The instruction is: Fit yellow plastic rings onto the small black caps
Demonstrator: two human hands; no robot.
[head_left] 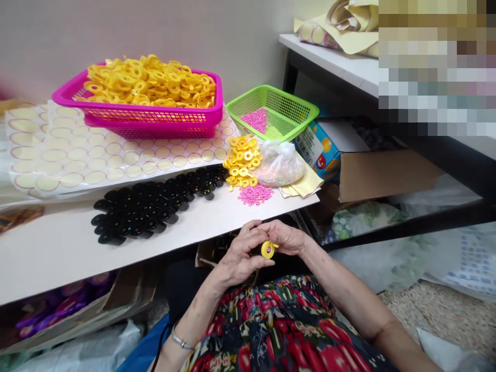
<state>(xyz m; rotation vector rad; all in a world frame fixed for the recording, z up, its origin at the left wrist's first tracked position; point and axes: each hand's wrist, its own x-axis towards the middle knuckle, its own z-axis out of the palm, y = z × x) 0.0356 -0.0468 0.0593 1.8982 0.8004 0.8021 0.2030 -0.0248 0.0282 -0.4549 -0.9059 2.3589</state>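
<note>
Over my lap, just off the table's front edge, my left hand and my right hand meet. Between them is a yellow ring with a pink piece at its centre. The left fingers are wrapped round something dark behind the ring, mostly hidden. My right fingers pinch at the ring's small yellow tab. On the table nearby lie a pile of pink pieces, a heap of yellow rings and rows of black round parts.
A pink basket of yellow rings stands on sticker sheets at the back. Beside it are a green basket and a clear plastic bag. An open carton sits right, below a white shelf.
</note>
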